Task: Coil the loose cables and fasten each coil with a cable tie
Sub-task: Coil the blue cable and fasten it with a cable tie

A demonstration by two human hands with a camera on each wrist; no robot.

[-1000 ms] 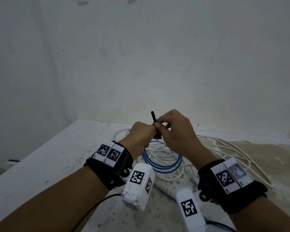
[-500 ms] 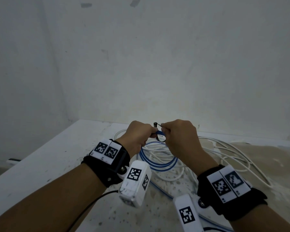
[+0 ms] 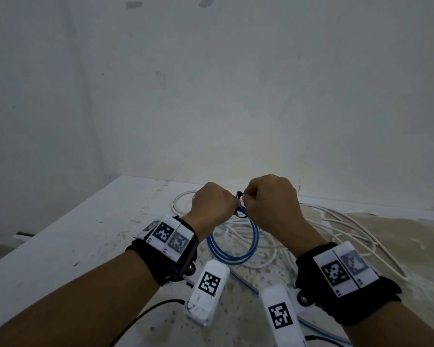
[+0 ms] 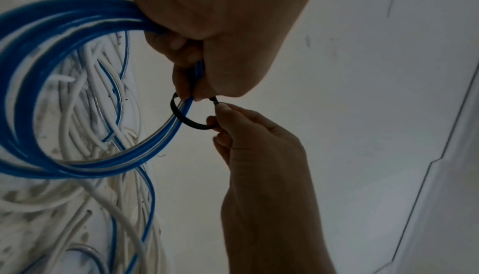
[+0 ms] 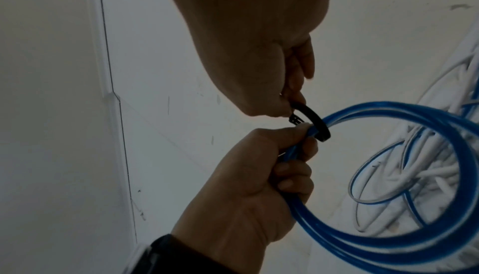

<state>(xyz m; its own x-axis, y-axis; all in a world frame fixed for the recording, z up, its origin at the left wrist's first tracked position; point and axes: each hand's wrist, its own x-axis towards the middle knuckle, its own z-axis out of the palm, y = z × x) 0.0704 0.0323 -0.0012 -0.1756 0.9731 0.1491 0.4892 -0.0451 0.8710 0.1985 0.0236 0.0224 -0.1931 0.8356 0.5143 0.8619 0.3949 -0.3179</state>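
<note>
Fastening was in hand: mid-frame, the blue coil [image 3: 232, 249] was gripped by the left hand [image 3: 214, 205], the black tie [image 4: 185, 115] pinched by the right hand [image 3: 269, 200]. Tightening seemed due next.

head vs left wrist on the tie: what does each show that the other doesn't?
Head only: both wrist bands, the table's near edge, and the backs of both hands hiding most of the black cable tie.

Left wrist only: the tie as an open loop around the blue strands, not yet cinched, with the right hand pinching its end.

Both: the left hand gripping the blue coil, the right hand on the tie, and loose white cables underneath.
</note>
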